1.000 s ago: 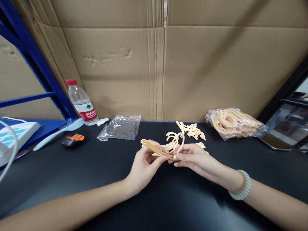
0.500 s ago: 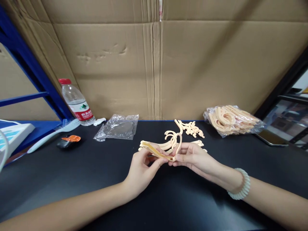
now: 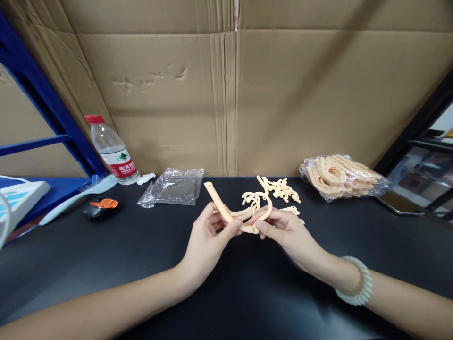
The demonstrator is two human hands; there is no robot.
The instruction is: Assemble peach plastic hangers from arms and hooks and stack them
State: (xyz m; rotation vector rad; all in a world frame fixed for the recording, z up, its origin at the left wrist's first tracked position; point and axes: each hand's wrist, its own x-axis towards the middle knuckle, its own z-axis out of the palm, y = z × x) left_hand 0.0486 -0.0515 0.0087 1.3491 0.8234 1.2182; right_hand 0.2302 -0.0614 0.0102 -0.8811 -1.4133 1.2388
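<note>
My left hand is closed on a long beige plastic strip, whose far end points up and to the left. A curved beige plastic piece is pinched between thumb and fingers of my right hand. The two pieces meet end to end between my hands; whether they are locked together I cannot tell. Just behind lie more curved beige pieces, partly covered by my fingers. Beyond them is a cluster of small beige connectors.
A clear bag of beige parts lies at the back right beside a phone. An opened plastic bag, a water bottle, a pale long-handled utensil and a black-and-orange object are at the left. Cardboard stands behind.
The strip in my left hand has been turned and tilted up, its far end now higher and its outer face showing. The curved piece has swung outward to the right.
</note>
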